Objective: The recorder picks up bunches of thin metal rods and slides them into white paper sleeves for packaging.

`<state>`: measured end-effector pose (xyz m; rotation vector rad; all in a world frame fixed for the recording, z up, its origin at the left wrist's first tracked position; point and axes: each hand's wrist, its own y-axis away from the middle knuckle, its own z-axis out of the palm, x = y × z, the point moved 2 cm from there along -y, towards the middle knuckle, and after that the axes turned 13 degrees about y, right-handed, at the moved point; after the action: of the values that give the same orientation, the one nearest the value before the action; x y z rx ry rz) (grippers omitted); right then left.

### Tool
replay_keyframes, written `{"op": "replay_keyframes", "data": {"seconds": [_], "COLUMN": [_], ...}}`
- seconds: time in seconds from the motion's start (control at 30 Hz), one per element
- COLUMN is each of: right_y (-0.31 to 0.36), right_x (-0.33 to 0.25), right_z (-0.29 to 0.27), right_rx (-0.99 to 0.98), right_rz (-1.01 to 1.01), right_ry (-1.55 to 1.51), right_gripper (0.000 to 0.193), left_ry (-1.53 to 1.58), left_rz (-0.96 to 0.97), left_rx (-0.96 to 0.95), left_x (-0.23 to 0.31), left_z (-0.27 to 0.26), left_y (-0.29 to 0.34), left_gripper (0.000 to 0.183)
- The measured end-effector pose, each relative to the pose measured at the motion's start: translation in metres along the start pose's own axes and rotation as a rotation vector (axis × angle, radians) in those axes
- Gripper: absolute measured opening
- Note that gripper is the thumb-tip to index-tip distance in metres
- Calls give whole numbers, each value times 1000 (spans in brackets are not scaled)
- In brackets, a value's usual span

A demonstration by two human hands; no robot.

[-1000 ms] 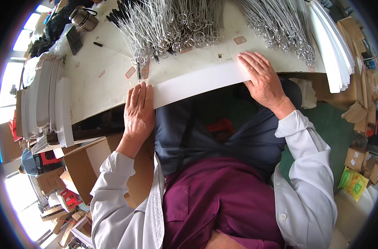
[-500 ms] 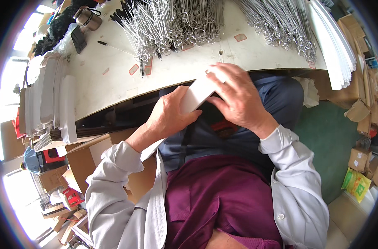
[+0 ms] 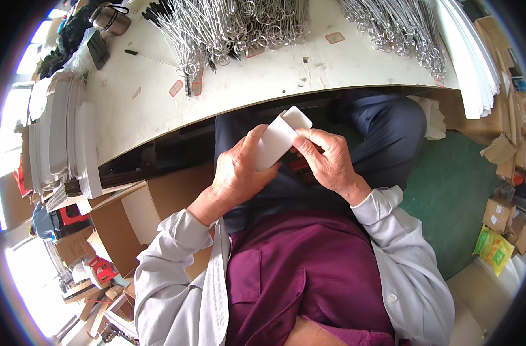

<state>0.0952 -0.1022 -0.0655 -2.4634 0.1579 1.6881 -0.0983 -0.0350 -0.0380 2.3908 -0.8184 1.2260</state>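
Observation:
A narrow white paper box (image 3: 273, 144) is held over my lap, just off the table's near edge, tilted with its far end up to the right. My left hand (image 3: 238, 167) is wrapped round its lower part, thumb along one side and fingers underneath. At the far end a rounded end flap (image 3: 298, 117) sticks out. My right hand (image 3: 331, 164) is closed in a pinch at the box's right edge, just below that flap. Its lower fingers are partly hidden. On the table lies a large heap of wire brushes (image 3: 234, 29) with looped metal ends and black bristles.
A second pile of looped metal wires (image 3: 395, 34) lies at the far right, beside stacked flat white cartons (image 3: 470, 63). More white cartons (image 3: 61, 121) stand on the left. One brush (image 3: 153, 59) lies apart near a metal flask (image 3: 111, 20). An open cardboard box (image 3: 121, 222) stands below left.
My right hand has come down from over the box's far end to pinch its right edge. The end flap now shows, sticking outward. My left hand keeps its hold.

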Motion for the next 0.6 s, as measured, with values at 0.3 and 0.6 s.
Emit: {"op": "replay_keyframes", "data": {"seconds": [0.3,0.6], "right_y": [12,15], "right_x": [4,-1], "right_z": [17,23], "right_rx": [-91,-85], "right_rz": [143,32], "right_ry": [-47,34], "right_gripper": [14,13], "left_ry": [70,163], "left_rz": [4,-153], "left_rx": [-12,38], "left_x": [0,-2], "left_z": [17,24], "left_y": [-2,4], "left_gripper": [74,63]}}
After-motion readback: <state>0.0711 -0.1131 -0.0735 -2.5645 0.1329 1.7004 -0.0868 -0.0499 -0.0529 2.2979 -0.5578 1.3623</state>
